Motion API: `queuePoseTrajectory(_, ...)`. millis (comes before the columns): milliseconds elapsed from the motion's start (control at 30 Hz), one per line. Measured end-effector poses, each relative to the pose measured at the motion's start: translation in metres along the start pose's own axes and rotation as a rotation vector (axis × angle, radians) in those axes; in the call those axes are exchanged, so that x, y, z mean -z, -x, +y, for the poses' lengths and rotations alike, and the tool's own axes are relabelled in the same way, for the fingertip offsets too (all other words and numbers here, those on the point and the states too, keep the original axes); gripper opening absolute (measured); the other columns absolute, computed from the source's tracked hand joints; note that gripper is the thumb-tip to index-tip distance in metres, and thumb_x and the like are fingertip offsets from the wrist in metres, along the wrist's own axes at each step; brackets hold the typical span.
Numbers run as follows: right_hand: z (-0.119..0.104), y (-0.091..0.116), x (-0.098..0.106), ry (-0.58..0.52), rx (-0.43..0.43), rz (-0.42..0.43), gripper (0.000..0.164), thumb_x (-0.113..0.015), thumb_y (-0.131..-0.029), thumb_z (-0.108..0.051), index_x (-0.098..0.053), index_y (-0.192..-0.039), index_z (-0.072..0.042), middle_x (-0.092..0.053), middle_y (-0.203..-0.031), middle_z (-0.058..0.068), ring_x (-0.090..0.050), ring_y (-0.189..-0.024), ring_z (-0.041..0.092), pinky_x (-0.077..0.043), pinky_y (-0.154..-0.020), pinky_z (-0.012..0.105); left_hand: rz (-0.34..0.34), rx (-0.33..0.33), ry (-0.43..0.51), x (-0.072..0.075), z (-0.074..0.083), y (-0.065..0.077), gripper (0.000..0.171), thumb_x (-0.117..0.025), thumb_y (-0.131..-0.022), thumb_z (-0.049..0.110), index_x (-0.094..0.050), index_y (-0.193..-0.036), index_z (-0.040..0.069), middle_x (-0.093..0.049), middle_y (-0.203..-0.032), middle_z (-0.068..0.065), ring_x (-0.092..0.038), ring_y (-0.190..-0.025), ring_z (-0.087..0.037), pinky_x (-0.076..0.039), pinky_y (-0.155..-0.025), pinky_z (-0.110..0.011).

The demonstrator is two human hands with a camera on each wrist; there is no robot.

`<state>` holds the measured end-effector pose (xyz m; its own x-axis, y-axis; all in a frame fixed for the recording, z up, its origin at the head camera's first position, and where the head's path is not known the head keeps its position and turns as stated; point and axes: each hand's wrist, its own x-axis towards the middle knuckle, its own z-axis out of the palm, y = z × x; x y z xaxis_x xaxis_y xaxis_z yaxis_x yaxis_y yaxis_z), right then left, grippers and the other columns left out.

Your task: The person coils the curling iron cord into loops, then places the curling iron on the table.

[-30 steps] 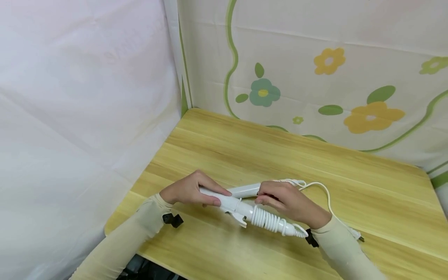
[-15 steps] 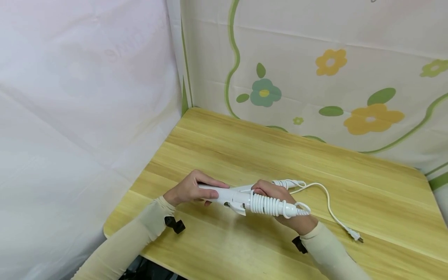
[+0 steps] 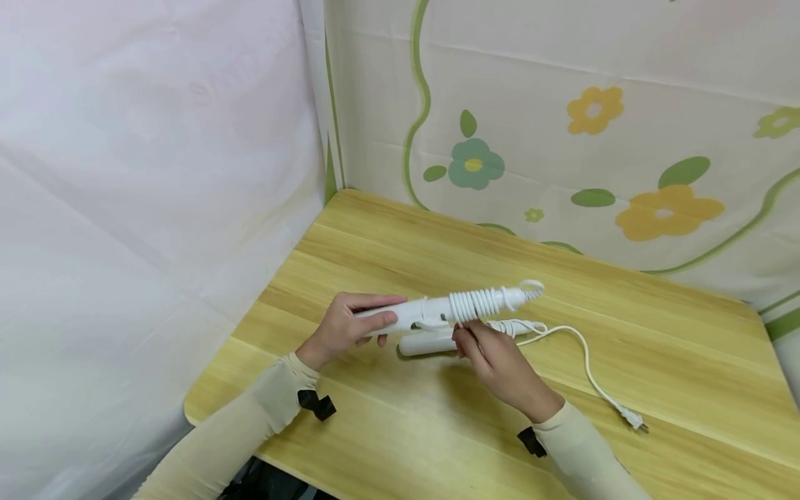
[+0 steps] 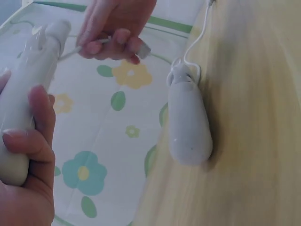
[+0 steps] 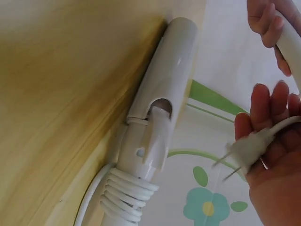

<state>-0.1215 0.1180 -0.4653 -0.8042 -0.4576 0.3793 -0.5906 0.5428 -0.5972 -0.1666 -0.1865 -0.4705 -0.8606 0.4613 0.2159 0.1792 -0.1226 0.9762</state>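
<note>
In the head view my left hand (image 3: 334,330) grips the smooth barrel end of a white curling iron (image 3: 406,316), held above the table and tilted up toward the right. White cord (image 3: 476,305) is coiled round its other end. My right hand (image 3: 506,371), just below the coils, pinches the cord's end. The right wrist view shows the two-pronged plug (image 5: 249,148) between thumb and fingers, slightly blurred. A second white curling iron (image 3: 428,343) lies on the table beneath the first, partly hidden by my right hand; cord is wound on it too (image 5: 124,195).
The second iron's loose cord (image 3: 584,351) curves right across the wooden table (image 3: 656,347) to its plug (image 3: 634,419). A white curtain (image 3: 156,208) stands at the left and a flower-printed one (image 3: 512,90) behind. Something black (image 3: 269,482) sits below the table's front edge.
The held curling iron has swung from sloping down rightward to pointing up rightward. My right hand has passed from behind it to the near side. The second iron stays put, now less covered.
</note>
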Motion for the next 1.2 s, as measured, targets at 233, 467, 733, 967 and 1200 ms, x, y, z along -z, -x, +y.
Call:
queuePoseTrajectory(233,-0.001,0.003,0.003,0.205,0.102,0.036,0.013,-0.066,-0.106,-0.003,-0.063,-0.100,-0.015,-0.055,-0.078,-0.012,-0.049,-0.070,0.001,-0.047,-0.064,0.025,0.134,-0.041,-0.107,-0.006,0.003,-0.003,0.031,-0.080,-0.100,0.008,-0.079,-0.130,0.000,-0.081,-0.110,-0.022,-0.070,-0.061,-0.018,-0.046,-0.049,-0.024)
queuePoseTrajectory(467,-0.005,0.006,0.014,0.345,0.246,0.051,0.004,-0.065,-0.108,-0.015,-0.068,-0.109,-0.012,-0.066,-0.084,-0.008,-0.056,-0.068,0.002,-0.050,-0.057,0.025,0.173,-0.108,-0.332,-0.013,0.004,-0.002,0.032,-0.086,-0.095,0.011,-0.083,-0.127,0.012,-0.084,-0.108,-0.011,-0.071,-0.066,-0.015,-0.056,-0.057,-0.026)
queuePoseTrajectory(733,-0.005,0.004,0.036,0.490,0.331,0.081,0.036,-0.048,-0.115,-0.035,-0.072,-0.104,-0.012,-0.071,-0.089,-0.005,-0.054,-0.057,0.006,-0.043,-0.047,0.025,0.061,-0.349,-0.677,-0.016,0.002,-0.005,0.035,-0.089,-0.092,0.015,-0.083,-0.126,0.010,-0.083,-0.121,-0.006,-0.081,-0.107,-0.018,-0.066,-0.083,-0.030)
queuePoseTrajectory(967,-0.010,-0.006,0.054,0.421,0.434,-0.010,0.032,-0.054,-0.116,-0.038,-0.073,-0.106,-0.016,-0.068,-0.093,-0.007,-0.052,-0.063,0.003,-0.043,-0.052,0.020,-0.169,-0.386,-0.756,-0.017,0.012,-0.008,0.035,-0.087,-0.096,0.021,-0.082,-0.128,0.010,-0.082,-0.122,-0.006,-0.081,-0.104,-0.014,-0.063,-0.081,-0.021)
queuePoseTrajectory(1200,-0.003,-0.010,0.060,0.155,0.331,-0.180,0.025,-0.087,-0.093,-0.017,-0.073,-0.112,-0.025,-0.066,-0.107,-0.014,-0.058,-0.081,0.000,-0.050,-0.067,0.015,-0.359,-0.332,-0.664,-0.010,0.010,-0.008,0.032,-0.088,-0.094,0.020,-0.083,-0.125,0.010,-0.083,-0.119,-0.005,-0.078,-0.093,-0.004,-0.059,-0.072,-0.017)
